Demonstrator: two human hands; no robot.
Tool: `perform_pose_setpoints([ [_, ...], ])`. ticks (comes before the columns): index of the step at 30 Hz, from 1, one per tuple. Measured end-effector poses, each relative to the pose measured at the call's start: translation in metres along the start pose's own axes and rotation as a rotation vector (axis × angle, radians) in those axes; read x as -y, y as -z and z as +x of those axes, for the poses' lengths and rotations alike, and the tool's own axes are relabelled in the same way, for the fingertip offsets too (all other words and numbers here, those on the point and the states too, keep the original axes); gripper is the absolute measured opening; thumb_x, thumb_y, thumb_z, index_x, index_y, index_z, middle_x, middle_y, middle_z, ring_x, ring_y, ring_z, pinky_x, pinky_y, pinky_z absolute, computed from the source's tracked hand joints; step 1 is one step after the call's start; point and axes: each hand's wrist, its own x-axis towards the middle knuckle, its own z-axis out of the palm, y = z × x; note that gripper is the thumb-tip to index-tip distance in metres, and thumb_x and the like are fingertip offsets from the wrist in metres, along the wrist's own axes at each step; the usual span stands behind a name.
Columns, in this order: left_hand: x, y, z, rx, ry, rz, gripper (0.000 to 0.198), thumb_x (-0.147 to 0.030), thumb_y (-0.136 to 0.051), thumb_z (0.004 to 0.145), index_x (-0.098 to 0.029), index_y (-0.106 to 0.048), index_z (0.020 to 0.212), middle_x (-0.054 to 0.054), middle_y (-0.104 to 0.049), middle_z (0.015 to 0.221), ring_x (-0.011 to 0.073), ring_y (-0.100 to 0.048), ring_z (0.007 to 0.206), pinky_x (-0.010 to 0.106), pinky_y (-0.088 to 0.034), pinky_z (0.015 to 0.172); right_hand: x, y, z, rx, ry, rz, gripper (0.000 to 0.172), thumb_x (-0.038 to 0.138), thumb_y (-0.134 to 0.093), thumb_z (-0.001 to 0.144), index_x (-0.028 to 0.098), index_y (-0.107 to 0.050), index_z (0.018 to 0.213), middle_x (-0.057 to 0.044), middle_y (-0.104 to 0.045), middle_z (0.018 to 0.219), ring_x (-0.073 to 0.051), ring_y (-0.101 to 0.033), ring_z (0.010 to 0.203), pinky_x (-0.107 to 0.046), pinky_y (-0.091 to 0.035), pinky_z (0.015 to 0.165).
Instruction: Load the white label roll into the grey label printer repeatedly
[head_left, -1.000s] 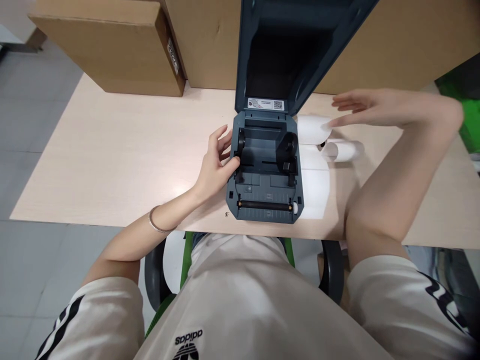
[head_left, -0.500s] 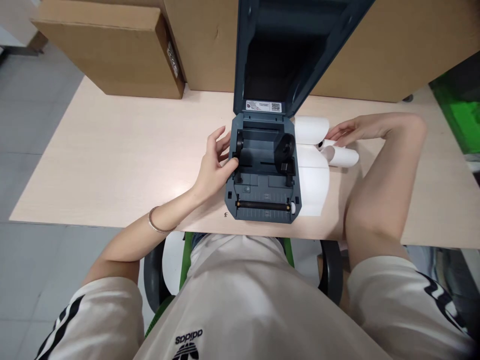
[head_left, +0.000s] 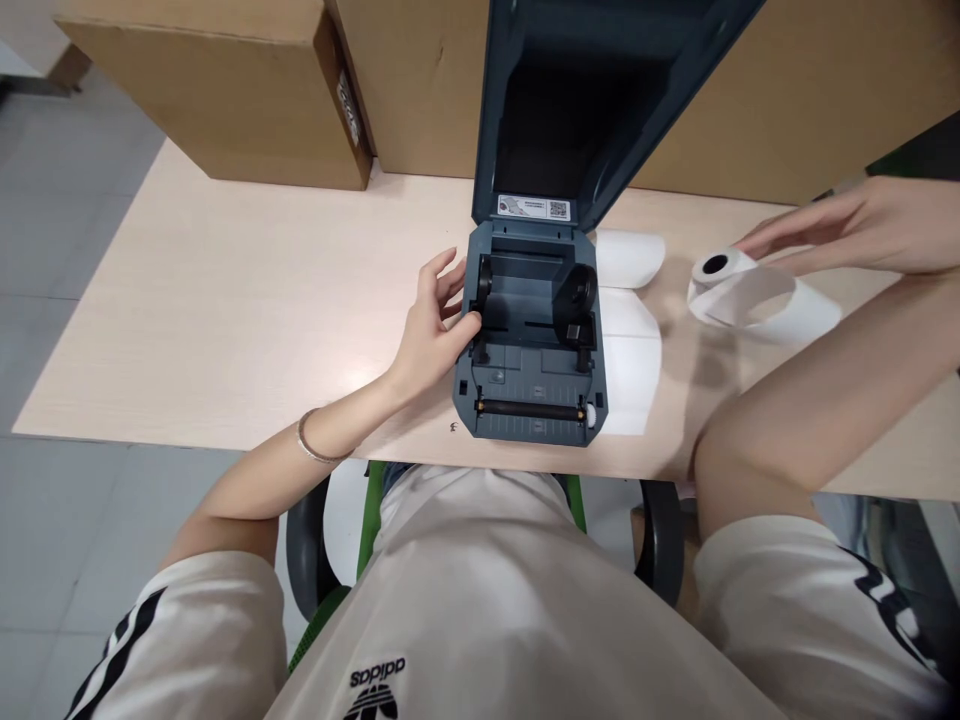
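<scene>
Right grip point(head_left: 847, 225) pinches the paper roll point(head_left: 716, 268) above the counter point(head_left: 225, 300), right of the printer point(head_left: 532, 370), tail trailing. Holding nearer the core should steady it; left grip point(head_left: 429, 335), fingers apart, braces the printer.

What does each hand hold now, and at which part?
The right hand holds the paper roll by its outer side near the core end. The left hand grips nothing; it rests on the left wall of the printer.

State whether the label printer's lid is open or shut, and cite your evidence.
Open. The lid stands raised behind the printer base, exposing the roll bay and the black roller at its front.
</scene>
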Motion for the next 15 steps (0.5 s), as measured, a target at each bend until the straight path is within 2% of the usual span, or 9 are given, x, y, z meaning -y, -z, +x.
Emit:
perform_pose_setpoints([
  [2,0.0,0.0,0.0,-0.001,-0.001,0.0,0.076,-0.058,-0.063,0.103,-0.045,-0.022,0.165,0.007,-0.051,0.174,0.0306,-0.059,0.155,0.052,-0.059,0.117,0.023,0.0,-0.015,-0.023,0.114,-0.035,0.026,0.027,-0.072,0.087,0.018,-0.088,0.104,0.001,-0.079,0.119,-0.022,-0.072,0.119,-0.042,-0.046,0.097],
  [4,0.001,0.0,0.0,-0.002,-0.002,0.003,0.076,-0.058,-0.063,0.103,-0.045,-0.022,0.165,0.007,-0.051,0.174,0.0304,-0.06,0.154,0.052,-0.059,0.117,0.057,-0.007,-0.034,-0.032,0.281,-0.036,0.035,0.036,-0.072,0.089,0.017,-0.087,0.114,-0.001,-0.081,0.119,-0.021,-0.074,0.115,-0.042,-0.048,0.094],
  [6,0.002,0.0,0.0,-0.007,-0.003,0.013,0.076,-0.058,-0.064,0.103,-0.045,-0.022,0.165,0.008,-0.052,0.173,0.0303,-0.061,0.152,0.052,-0.06,0.116,0.093,-0.022,-0.05,-0.051,0.5,0.009,0.043,0.044,-0.07,0.094,0.018,-0.084,0.125,-0.002,-0.081,0.123,-0.019,-0.074,0.112,-0.038,-0.051,0.094],
  [9,0.003,0.0,0.0,-0.003,-0.013,0.035,0.077,-0.057,-0.063,0.103,-0.045,-0.02,0.166,0.009,-0.051,0.174,0.0308,-0.061,0.152,0.052,-0.058,0.118,0.139,-0.052,-0.06,-0.18,0.782,0.036,0.035,0.04,-0.071,0.102,0.021,-0.082,0.13,-0.007,-0.079,0.127,-0.019,-0.074,0.11,-0.036,-0.055,0.099],
  [12,0.003,0.0,0.001,0.018,-0.023,0.033,0.076,-0.056,-0.06,0.105,-0.044,-0.017,0.167,0.009,-0.048,0.176,0.031,-0.059,0.155,0.053,-0.056,0.121,0.165,-0.085,-0.05,-0.27,0.874,-0.122,0.036,0.037,-0.061,0.107,0.019,-0.08,0.131,-0.013,-0.079,0.126,-0.028,-0.072,0.115,-0.048,-0.051,0.112],
  [15,0.003,0.0,0.001,0.028,-0.03,0.017,0.076,-0.057,-0.059,0.106,-0.044,-0.017,0.167,0.009,-0.048,0.176,0.0306,-0.058,0.155,0.051,-0.057,0.119,0.172,-0.111,-0.032,-0.303,0.857,-0.327,0.042,0.035,-0.05,0.11,0.014,-0.08,0.13,-0.016,-0.078,0.125,-0.032,-0.069,0.121,-0.053,-0.045,0.115],
])
